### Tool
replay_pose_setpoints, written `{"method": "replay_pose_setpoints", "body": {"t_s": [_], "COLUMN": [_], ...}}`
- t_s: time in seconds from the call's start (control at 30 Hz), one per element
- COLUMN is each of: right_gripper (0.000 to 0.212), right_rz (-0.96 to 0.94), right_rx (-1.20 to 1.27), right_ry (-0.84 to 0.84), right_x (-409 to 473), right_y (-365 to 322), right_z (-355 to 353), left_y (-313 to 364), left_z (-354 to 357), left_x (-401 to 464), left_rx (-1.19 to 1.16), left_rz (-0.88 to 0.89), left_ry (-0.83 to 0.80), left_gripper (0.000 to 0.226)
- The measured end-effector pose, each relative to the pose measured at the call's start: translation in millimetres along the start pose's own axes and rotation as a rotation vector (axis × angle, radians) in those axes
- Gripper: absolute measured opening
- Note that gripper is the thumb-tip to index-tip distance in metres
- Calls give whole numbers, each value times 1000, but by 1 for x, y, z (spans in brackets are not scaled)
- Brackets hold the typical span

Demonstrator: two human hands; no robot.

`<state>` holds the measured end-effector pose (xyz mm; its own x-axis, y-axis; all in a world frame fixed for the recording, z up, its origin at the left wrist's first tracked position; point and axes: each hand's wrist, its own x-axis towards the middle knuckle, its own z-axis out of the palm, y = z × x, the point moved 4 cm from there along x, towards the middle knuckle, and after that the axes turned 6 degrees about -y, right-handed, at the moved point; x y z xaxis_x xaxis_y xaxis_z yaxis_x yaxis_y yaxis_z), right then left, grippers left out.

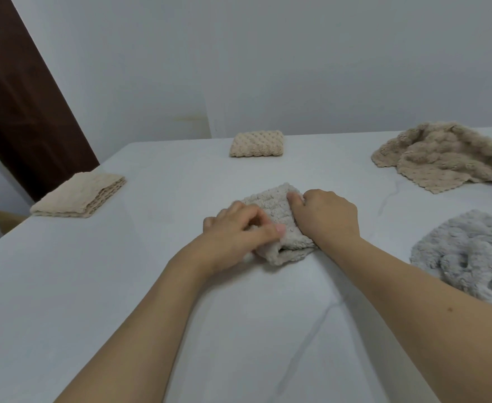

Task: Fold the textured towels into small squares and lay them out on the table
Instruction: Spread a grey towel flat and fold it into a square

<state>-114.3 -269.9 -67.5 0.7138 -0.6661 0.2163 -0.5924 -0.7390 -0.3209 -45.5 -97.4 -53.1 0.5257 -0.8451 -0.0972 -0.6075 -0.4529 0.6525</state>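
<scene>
The white desk (181, 286) fills most of the view, with a dark brown door (21, 97) beyond its far left corner. At the right edge lie two unfolded towels: a crumpled grey towel (468, 257) nearer, a rumpled tan towel (442, 158) farther back. A folded cream towel (79, 196) sits at the far left, its long axis running diagonally away to the right. A folded beige square (257, 143) rests at the far centre, long axis left to right. In the middle lies the pale grey-beige towel (274, 216), part folded, its long axis running away from the person. The left hand (236, 231) pinches its near left edge, thumb on top; the right hand (323, 216) grips its right side with curled fingers.
</scene>
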Motion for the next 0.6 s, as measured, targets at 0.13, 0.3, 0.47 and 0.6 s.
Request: {"method": "replay_pose_setpoints", "body": {"t_s": [0.13, 0.3, 0.47, 0.6], "right_gripper": [53, 54, 54, 55], "right_rz": [-28, -127, -218, -206], "right_rx": [45, 198, 295, 398], "right_ry": [-23, -24, -46, -50], "right_x": [1, 0, -3, 0], "right_y": [0, -3, -7, -4], "right_z": [-1, -2, -4, -2], "left_y": [-20, -21, -17, -15], "left_z": [-6, -8, -13, -10], "left_x": [11, 21, 36, 43], "left_rx": [-1, 10, -31, -47], "left_rz": [-200, -319, -326, -168], "left_ry": [347, 341, 327, 310], "left_gripper": [56, 48, 59, 54]}}
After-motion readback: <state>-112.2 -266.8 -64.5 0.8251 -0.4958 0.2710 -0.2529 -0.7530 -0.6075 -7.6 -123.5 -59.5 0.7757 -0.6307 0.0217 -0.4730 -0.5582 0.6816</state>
